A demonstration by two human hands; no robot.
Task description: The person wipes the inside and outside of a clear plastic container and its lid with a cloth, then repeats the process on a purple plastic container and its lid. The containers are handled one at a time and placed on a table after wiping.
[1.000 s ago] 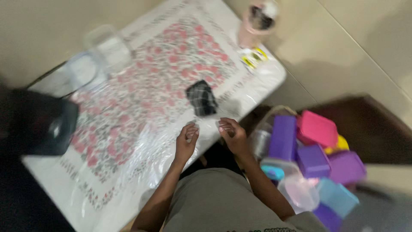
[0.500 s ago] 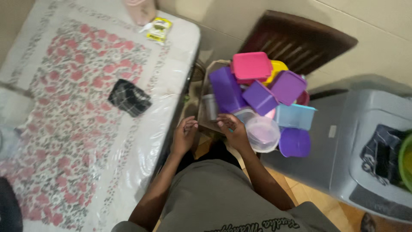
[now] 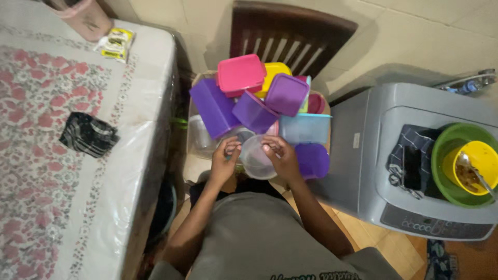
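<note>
Clear round tub (image 3: 258, 165) between both hands' fingers (image 3: 230, 148) (touching).

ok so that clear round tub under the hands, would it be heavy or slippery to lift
The clear tub looks thin plastic and empty, so probably light. Its glossy wall may be a bit slippery. Both hands, left hand and right hand, meet at its rim; lifting might shift the piled purple boxes.

The piled food containers (image 3: 254, 103) are smooth coloured plastic, the round tub (image 3: 257, 161) between the hands clear plastic. A glossy, crinkled plastic sheet (image 3: 140, 150) covers the floral cloth (image 3: 31, 155) at the tabletop's edge. The chair (image 3: 290, 36) is dark polished wood; the washing machine (image 3: 363, 150) is matt grey plastic.
</note>
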